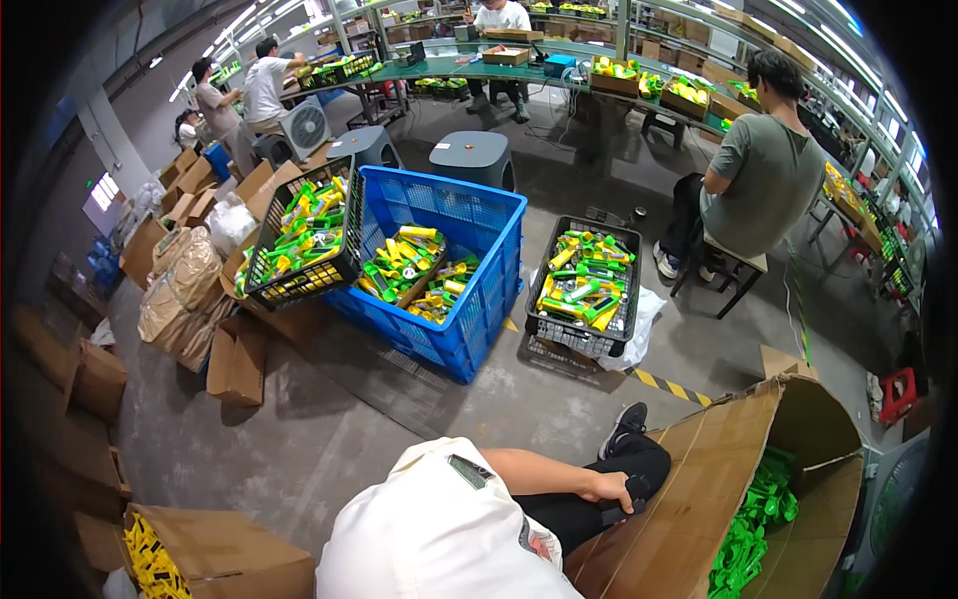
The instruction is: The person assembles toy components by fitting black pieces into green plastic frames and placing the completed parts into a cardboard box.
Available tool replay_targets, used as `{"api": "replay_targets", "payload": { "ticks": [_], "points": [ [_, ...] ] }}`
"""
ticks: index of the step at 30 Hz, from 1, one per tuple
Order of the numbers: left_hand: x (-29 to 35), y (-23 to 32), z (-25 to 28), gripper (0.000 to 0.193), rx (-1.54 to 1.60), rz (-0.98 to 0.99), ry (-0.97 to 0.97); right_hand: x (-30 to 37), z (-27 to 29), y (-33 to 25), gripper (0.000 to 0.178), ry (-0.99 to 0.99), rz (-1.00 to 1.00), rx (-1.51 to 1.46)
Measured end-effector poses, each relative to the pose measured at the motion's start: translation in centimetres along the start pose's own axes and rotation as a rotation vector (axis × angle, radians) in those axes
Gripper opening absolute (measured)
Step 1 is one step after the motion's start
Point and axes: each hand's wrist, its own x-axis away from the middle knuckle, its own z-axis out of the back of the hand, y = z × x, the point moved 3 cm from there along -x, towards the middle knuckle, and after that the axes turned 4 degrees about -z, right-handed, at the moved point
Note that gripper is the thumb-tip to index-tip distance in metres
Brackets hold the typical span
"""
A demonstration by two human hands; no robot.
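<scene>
Right hand [611,489] rests on the knee, fingers closed round a small dark object, probably a phone; hard to tell at this size. Left hand not in view.

Nearest work item: large cardboard box [699,499] touching the knee, tipped open, part-filled with green plastic parts [748,539]. Judged light, stiff, a bit slick; box wall will flex, so grip by the rim.

On the floor: blue crate [479,290] holding yellow-green pieces, black crate [584,285] heaped with the same, a second black crate [299,240] tilted against the blue. Carton of yellow parts [150,564] lower left.
</scene>
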Motion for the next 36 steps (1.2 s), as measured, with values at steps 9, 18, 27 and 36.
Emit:
{"api": "replay_targets", "payload": {
  "ticks": [9,18,27,36],
  "points": [
    [0.8,-1.0,1.0,0.019,-0.056,-0.165,0.027,18.0,10.2,-20.3,0.042,0.358,0.161,-0.027],
    [8.7,5.0,-7.6,0.025,0.137,-0.283,-0.056,28.7,7.6,-27.9,0.009,0.809,0.565,-0.164],
    [9.3,6.2,-14.2,0.025,-0.006,-0.238,-0.172,31.1,4.7,-27.6,0.008,0.831,0.421,-0.654],
    [7.5,5.5,-17.9,0.025,-0.304,-0.288,-0.142,33.3,5.8,-27.6,0.026,0.633,0.409,-0.499]
  ]
}}
